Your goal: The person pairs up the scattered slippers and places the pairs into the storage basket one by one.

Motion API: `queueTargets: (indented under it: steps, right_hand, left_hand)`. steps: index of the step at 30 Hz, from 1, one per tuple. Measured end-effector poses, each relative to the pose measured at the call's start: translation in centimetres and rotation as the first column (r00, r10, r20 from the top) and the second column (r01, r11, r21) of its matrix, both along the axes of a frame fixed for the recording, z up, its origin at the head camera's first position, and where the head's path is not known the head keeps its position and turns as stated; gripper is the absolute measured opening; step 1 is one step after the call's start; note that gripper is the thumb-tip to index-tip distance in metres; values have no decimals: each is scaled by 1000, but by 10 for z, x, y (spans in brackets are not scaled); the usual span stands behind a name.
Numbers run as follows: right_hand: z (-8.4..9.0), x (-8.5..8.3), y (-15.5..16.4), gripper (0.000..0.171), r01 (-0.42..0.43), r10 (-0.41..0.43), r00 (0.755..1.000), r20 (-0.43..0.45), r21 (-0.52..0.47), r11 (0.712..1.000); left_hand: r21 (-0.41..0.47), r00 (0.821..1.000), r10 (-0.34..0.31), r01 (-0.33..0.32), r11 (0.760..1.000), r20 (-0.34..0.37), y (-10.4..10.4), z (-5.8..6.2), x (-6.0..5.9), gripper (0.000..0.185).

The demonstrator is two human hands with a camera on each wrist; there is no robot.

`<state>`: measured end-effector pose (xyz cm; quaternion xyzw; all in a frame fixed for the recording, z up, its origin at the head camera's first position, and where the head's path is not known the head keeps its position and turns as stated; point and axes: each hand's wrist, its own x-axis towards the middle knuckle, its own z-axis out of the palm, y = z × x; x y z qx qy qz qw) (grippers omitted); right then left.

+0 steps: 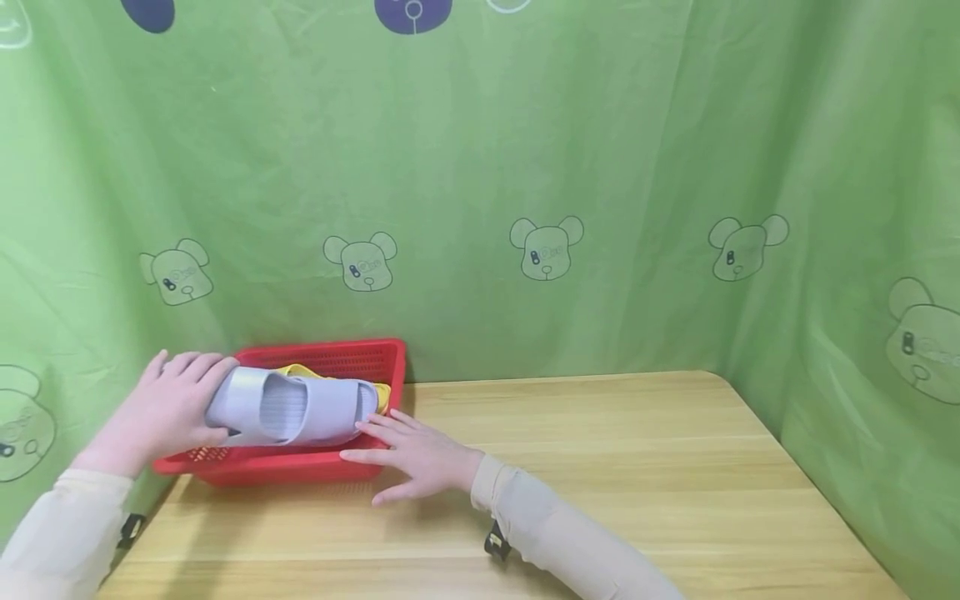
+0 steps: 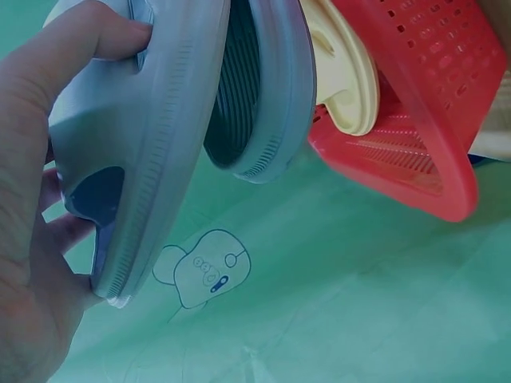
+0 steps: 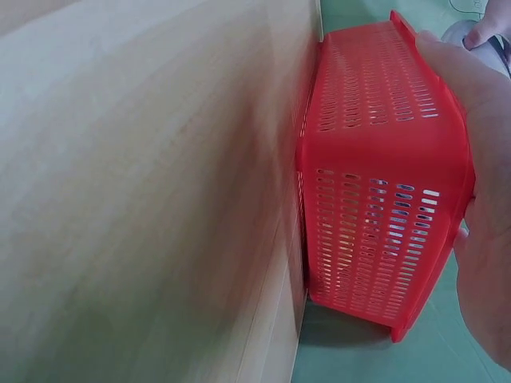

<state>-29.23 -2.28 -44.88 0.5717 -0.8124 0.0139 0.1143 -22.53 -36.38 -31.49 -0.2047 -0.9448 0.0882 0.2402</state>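
A pale lavender slipper (image 1: pixel 296 408) lies across the top of a red plastic basket (image 1: pixel 337 357) at the table's back left corner. My left hand (image 1: pixel 168 408) grips the slipper's heel end, thumb on one side and fingers on the other (image 2: pixel 104 36). My right hand (image 1: pixel 416 454) rests with straight fingers against the basket's right front corner, fingertips near the slipper's toe. A yellow slipper (image 1: pixel 300 372) lies in the basket beneath the lavender one (image 2: pixel 200 120); its pale sole (image 2: pixel 347 76) shows in the left wrist view. The right wrist view shows the basket's perforated wall (image 3: pixel 375 199).
The wooden table (image 1: pixel 600 467) stretches to the right of the basket. A green curtain with bear prints (image 1: pixel 547 250) hangs behind and on both sides, close to the table's edges.
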Motion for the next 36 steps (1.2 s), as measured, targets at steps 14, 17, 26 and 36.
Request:
queueTargets:
  steps: [14,17,26,36]
  right_hand:
    - [-1,0,0,76,21,-21,999,38,3,1000]
    - [-2,0,0,76,26,-26,999,24,7,1000]
    - [-1,1,0,77,20,-20,1000,-3,5,1000]
    - [0,2,0,76,19,-19,1000,-7,0,1000]
  left_hand:
    - [-3,998,-8,8,1000,70,3,-10,-7,94]
    - [-7,997,-10,11,1000,80,5,-13,-7,95]
    - [-5,995,0,0,1000,104,9,-15,-7,96]
    - [13,989,31,-33,999,147,14,-15,-12,94]
